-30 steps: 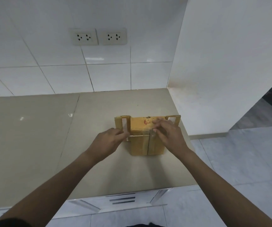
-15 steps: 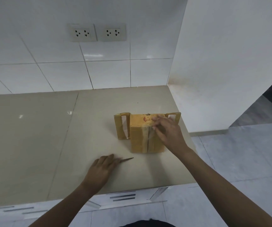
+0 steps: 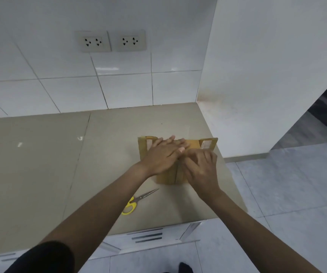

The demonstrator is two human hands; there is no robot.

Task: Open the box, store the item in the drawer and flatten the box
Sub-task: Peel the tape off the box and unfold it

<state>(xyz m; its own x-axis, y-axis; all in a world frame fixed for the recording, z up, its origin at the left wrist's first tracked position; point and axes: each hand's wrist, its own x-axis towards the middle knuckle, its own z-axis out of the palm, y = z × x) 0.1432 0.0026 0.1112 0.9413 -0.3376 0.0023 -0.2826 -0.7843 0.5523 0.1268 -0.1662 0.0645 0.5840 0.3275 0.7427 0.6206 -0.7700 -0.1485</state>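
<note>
- Even, fairly dim light is cast from above.
- Glare is seen on the glossy white wall tiles (image 3: 107,68).
- Straight lines are bowed at the edges; detail is soft.

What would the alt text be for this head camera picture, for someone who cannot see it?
Seen from above, a person's left hand and right hand press on a brown cardboard box on a beige counter near its right end. Yellow-handled scissors lie on the counter nearer the viewer, and two wall sockets sit in the white tiled wall behind.
</note>
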